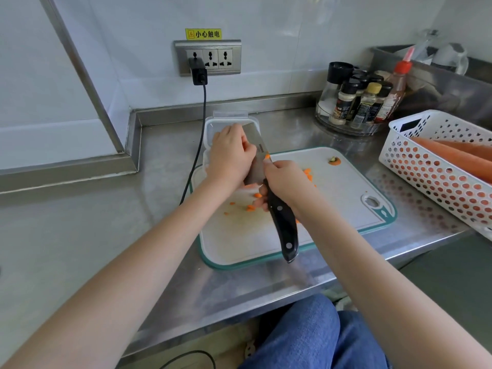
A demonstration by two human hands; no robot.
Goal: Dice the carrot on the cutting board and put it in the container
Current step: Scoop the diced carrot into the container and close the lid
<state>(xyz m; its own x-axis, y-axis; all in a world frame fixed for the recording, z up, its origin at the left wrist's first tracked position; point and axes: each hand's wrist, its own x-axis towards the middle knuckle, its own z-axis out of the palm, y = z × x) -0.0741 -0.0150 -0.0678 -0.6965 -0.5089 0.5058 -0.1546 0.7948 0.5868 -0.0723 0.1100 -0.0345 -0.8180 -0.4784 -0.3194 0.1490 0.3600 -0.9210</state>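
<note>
A white cutting board (340, 209) with a teal rim lies on the steel counter. My right hand (286, 182) grips a black-handled knife (283, 225) near the blade's base, with the blade raised and tilted over a clear container (210, 129) behind the board. My left hand (230, 153) presses against the blade's flat side above the container, with carrot dice between palm and blade. Loose carrot dice (250, 207) lie on the board by my hands, more carrot dice (308, 173) to the right. A cut carrot end (334, 161) rests at the board's far edge.
A white perforated basket (436, 177) with whole carrots (452, 155) stands at the right. A spice rack (354, 102) with several bottles sits at the back. A black cable (198, 145) runs from the wall socket (207, 58) down past the board's left side.
</note>
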